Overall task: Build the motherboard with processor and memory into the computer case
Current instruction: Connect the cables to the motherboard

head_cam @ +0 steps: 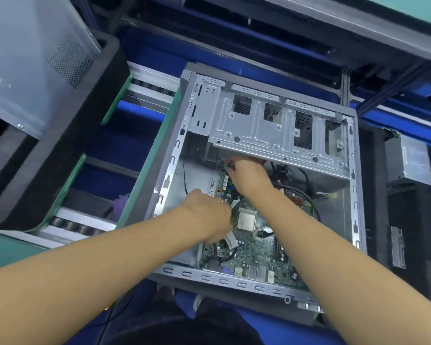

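Just beneath drive cage [271, 125], right hand [249, 175] pinches motherboard [254, 250]; left hand [207, 215] grips it too.

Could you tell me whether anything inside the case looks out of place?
Nothing looks damaged or spilled. Loose black cables curl over the right side of the motherboard, beyond the processor, and may get in the way of seating it.

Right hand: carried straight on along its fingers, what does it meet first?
Probably the drive cage, whose lower lip sits just past the right hand's fingertips at the motherboard's far corner. Depth is unclear; it might pass underneath.
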Tool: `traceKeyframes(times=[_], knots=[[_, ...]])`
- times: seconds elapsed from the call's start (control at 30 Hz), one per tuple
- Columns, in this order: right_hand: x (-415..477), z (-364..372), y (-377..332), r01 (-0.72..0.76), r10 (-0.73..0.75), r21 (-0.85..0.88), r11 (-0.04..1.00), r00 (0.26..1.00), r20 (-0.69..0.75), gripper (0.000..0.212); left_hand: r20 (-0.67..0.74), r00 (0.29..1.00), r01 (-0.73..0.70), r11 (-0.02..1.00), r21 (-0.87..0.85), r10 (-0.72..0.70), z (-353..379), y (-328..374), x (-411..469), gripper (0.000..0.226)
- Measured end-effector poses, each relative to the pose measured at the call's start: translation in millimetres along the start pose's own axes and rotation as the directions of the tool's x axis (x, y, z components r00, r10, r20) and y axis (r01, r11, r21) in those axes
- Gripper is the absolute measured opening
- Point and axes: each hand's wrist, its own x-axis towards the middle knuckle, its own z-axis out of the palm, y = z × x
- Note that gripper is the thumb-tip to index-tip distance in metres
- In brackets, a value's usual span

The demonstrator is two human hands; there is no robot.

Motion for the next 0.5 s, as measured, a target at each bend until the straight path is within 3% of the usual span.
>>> traceKeyframes(times=[0.1,0.2,0.4,0.5], knots=[[8.5,-0.5,0.2,-0.026,0.028,-0.053,0.998,0.999,0.042,0.028,-0.048,0.993,0.106,0.994,-0.025,-0.107,3.4,-7.3,1.5,0.025],[16.8,-3.9,2.3,-0.044,0.041,0.016,0.999,0.992,0.121,0.027,-0.073,0.982,0.164,0.98,-0.115,-0.173,3.8,-13.5,1.1,0.024],[11.8,-16.0,6.7,-0.077,0.064,0.074,0.994,0.984,0.164,0.032,-0.109,0.977,0.154,0.961,-0.231,-0.183,5.6,-18.2,-1.6,0.006],[13.2,-13.1,5.6,-0.059,0.04,0.092,0.994,0.981,0.189,0.026,-0.123,0.977,0.139,0.955,-0.262,-0.176,4.1,-18.8,-1.5,0.01]])
